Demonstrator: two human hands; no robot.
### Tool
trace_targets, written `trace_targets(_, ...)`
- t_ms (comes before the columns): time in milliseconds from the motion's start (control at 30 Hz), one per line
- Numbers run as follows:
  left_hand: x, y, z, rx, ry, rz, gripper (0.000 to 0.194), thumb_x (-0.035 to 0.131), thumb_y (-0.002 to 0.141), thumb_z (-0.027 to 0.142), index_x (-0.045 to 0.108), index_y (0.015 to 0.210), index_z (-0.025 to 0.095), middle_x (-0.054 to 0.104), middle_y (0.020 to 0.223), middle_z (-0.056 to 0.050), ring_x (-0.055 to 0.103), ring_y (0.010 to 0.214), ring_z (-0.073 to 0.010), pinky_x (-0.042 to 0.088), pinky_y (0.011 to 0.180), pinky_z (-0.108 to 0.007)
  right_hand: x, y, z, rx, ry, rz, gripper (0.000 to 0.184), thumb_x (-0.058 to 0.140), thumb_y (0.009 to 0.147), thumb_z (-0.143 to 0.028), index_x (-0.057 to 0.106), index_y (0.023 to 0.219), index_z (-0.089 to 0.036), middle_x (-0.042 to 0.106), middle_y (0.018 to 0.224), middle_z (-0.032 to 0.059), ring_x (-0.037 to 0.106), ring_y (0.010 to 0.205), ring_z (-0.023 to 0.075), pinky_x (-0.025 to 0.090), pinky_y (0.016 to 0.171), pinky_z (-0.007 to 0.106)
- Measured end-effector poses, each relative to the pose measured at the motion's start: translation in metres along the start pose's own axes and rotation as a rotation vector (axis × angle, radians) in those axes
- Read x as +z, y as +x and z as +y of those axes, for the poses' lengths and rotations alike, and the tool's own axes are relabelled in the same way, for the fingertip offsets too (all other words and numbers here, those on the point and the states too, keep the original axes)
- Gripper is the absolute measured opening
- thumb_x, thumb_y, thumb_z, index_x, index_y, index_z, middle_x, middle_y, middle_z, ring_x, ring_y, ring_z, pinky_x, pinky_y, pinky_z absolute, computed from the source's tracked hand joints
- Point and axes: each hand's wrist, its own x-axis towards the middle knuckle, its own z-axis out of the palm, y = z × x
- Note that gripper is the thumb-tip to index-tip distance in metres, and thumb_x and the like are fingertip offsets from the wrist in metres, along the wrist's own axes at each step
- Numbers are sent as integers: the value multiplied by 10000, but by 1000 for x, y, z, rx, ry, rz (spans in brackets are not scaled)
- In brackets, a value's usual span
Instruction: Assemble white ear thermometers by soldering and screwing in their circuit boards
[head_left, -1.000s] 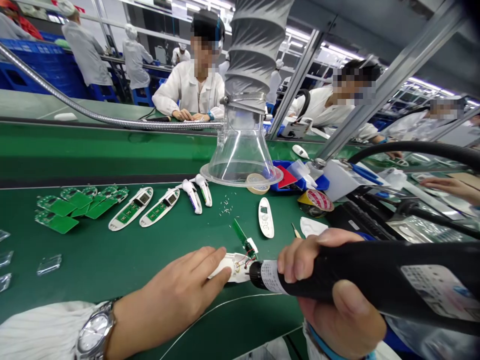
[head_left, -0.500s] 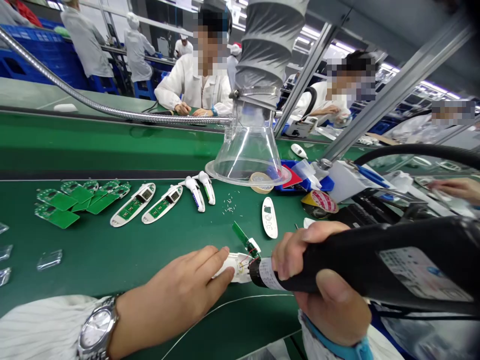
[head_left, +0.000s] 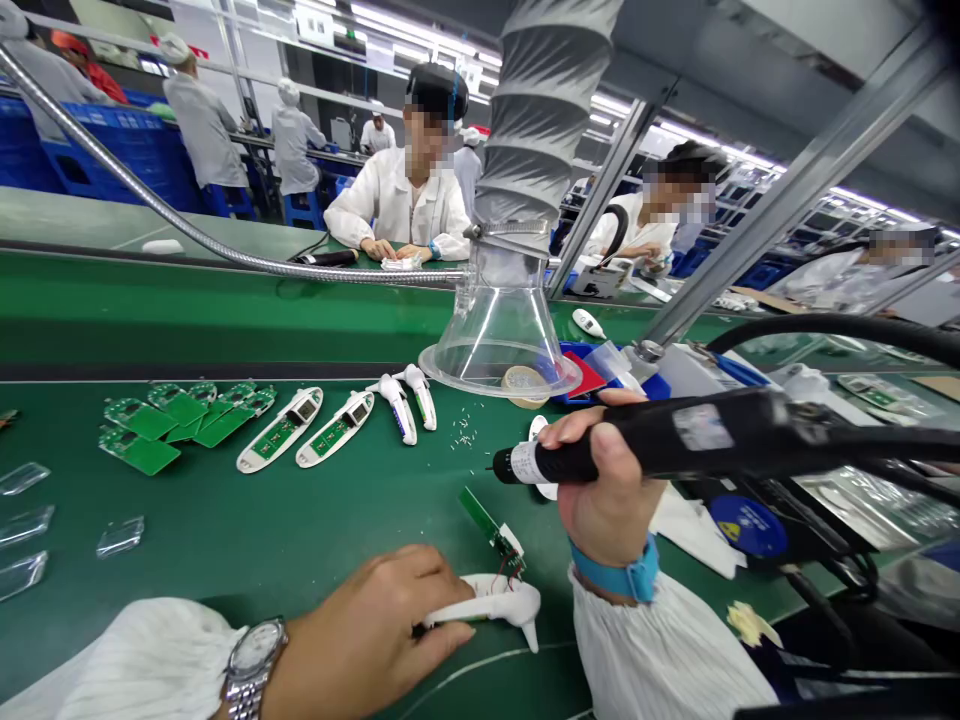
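My left hand [head_left: 390,625] is closed around a white ear thermometer housing [head_left: 499,603], its probe tip pointing down on the right. Thin red wires run from the housing to a green circuit board [head_left: 480,515] that sticks up at its back. My right hand [head_left: 611,480] grips a black electric screwdriver [head_left: 675,435], raised above and behind the housing. The bit points left, near several small screws [head_left: 466,430] scattered on the green mat. A white shell part [head_left: 538,430] is partly hidden behind the screwdriver and my right hand.
Green circuit boards [head_left: 176,410] lie at the left, beside board-fitted white shells [head_left: 281,430] and two white thermometers [head_left: 397,405]. Clear plastic pieces [head_left: 120,537] rest at far left. A transparent suction hood [head_left: 499,350] hangs over the mat. Co-workers [head_left: 409,200] sit across the bench.
My right hand has lifted the screwdriver off the housing, up and away toward the screws. My left hand has turned the housing onto its side and moved it slightly closer.
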Motion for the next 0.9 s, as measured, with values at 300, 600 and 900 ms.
trace_targets(300,3,2,-1,-21,80,15,160,540,838,256,567,995,249,597,939,-12,527,872,-196,422,801,-350,-3,-9,24,63,-35,-26,240,593,788,-270,496,1001,-218,560,637,-54,542,579,133,460,624,336)
trace_targets(600,-12,12,-5,-152,-118,279,201,520,848,346,535,1008,225,513,1015,-51,472,969,-203,430,838,-357,4,-20,-47,93,144,79,271,658,671,-424,598,867,-247,497,514,-55,422,444,115,407,454,265)
trace_targets(900,-8,14,-8,16,-53,408,134,547,853,251,669,904,272,549,844,-9,486,837,-150,431,710,-285,4,-33,-57,123,171,48,275,633,685,-440,596,889,-259,456,515,-43,408,439,116,375,431,279)
